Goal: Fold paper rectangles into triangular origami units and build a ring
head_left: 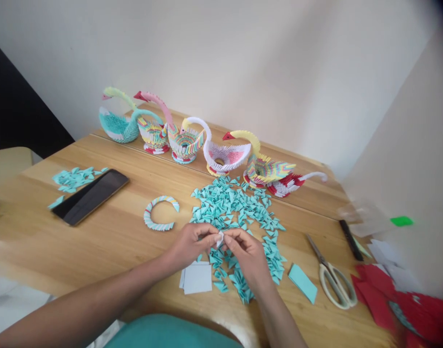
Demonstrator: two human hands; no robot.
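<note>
Both hands meet at the middle of the table, pinching one small piece of folded white paper (220, 239). My left hand (195, 243) grips its left side between thumb and fingers. From the right, my right hand (245, 251) pinches the other side. Beneath and behind them spreads a heap of folded turquoise paper triangles (225, 200). Below my left hand lies a small stack of white paper rectangles (197, 279). A curved striped ring of interlocked paper pieces (149, 214), broken on its right side, rests beyond my left hand.
Several folded-paper swans (227, 157) line the table's back. At left are a phone (93, 195) and a smaller turquoise pile (74, 179). To the right lie turquoise paper strips (303, 283), scissors (335, 282), a black cutter-like object (350, 240) and red paper (376, 290).
</note>
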